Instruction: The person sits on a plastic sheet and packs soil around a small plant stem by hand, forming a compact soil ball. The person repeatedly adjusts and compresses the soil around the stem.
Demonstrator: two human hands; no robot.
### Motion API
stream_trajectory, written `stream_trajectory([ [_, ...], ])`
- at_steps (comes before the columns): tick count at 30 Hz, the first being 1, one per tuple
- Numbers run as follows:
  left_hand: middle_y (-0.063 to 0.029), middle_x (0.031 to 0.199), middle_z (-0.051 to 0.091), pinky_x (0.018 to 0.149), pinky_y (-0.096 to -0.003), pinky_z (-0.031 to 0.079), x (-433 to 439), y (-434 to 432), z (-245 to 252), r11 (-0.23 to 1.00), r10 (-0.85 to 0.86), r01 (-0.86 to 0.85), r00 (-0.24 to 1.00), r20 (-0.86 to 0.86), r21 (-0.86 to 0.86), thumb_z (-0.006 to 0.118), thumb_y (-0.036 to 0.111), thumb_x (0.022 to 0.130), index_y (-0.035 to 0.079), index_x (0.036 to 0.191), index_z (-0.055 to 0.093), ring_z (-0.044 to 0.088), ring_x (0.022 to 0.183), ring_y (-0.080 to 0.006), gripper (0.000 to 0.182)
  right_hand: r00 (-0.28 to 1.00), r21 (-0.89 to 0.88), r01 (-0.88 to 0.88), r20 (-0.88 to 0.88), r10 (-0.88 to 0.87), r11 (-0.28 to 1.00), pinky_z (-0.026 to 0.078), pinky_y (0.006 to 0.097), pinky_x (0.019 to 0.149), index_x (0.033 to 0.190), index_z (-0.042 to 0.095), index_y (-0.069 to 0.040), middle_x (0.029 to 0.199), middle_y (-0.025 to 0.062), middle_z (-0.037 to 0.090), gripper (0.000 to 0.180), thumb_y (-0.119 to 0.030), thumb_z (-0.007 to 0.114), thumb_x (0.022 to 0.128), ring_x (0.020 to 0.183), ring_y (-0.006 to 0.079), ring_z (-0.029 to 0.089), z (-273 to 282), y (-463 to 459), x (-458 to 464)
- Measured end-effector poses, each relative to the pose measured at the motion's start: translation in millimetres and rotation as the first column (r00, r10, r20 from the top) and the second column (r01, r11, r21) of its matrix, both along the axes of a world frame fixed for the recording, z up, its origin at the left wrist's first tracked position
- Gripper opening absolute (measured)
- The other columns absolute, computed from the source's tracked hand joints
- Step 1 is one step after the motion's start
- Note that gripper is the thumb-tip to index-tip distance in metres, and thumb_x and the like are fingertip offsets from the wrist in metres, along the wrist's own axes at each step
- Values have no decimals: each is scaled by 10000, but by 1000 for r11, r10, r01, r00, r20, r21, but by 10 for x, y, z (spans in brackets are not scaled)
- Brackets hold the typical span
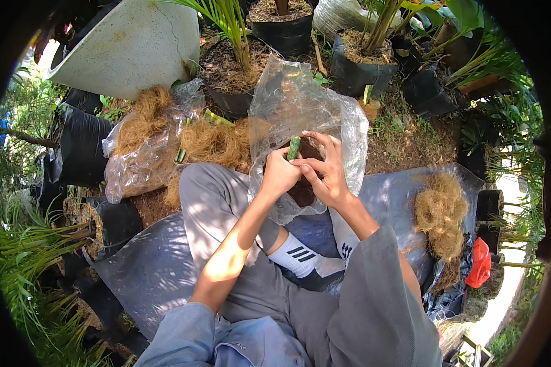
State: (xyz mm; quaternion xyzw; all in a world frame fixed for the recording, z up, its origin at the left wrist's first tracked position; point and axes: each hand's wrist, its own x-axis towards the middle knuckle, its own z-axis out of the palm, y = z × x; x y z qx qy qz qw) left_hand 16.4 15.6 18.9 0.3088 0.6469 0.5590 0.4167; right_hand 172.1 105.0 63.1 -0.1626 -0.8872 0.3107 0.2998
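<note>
My left hand (279, 173) grips a short piece of green plant stem or leaf (294, 147), its cut end pointing up and away from me. Beside it, my right hand (327, 173) has its thumb and a finger close to the left fingertips; its other fingers are spread. Whether the right fingers pinch anything is hidden. Both hands are over an opened clear plastic bag (287, 101), which lies in front of my crossed legs. Dark brown soil or growing medium (303, 195) shows in the bag beneath my hands.
Brown coir fibre (216, 142) lies left of the bag, with more on another plastic bag (142, 169). A fibre bundle (441, 215) rests on the dark ground sheet (385, 197) at right. Potted plants in black grow bags (282, 34) and a large pale planter (133, 46) stand beyond.
</note>
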Motion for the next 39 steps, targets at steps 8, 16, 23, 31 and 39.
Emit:
stream_trajectory([
  [8,-12,691,670,475,-280,436,59,12,31,998,21,-18,999,-47,64,803,89,975,48,869,685,621,561,-102,164,997,35,71,-29,-70,997,401,565,1237,1057,900,-114,1589,185,621,375,-418,686,1109,1442,422,527,-35,26,38],
  [16,-27,729,675,607,-310,582,94,-23,78,999,-15,5,954,301,33,785,339,1105,66,926,662,697,689,-126,348,985,-136,86,-139,-105,987,471,532,1200,1203,855,-59,1546,213,631,380,-402,722,1105,1415,432,586,-57,23,51],
  [23,-58,975,752,896,-390,680,8,111,303,886,171,-458,474,864,76,751,471,1131,120,1015,643,753,893,-176,386,966,14,38,-257,-33,999,628,465,1060,1286,846,-49,1301,149,795,495,-72,997,815,1235,357,770,17,-26,-49],
  [31,46,654,452,798,-385,636,46,351,349,810,165,-587,220,961,-5,727,460,1148,205,765,448,521,635,-114,539,954,146,16,-299,29,989,675,435,967,1180,878,-17,1202,137,835,385,-13,976,807,1130,351,810,-40,-51,-172],
  [39,63,630,493,877,-364,626,69,387,212,805,208,-592,208,956,-47,693,388,1174,220,704,471,529,607,-118,546,979,87,17,-206,1,996,662,437,1016,1170,880,-3,1181,137,842,339,-17,949,838,1165,355,799,-31,-48,-150],
])
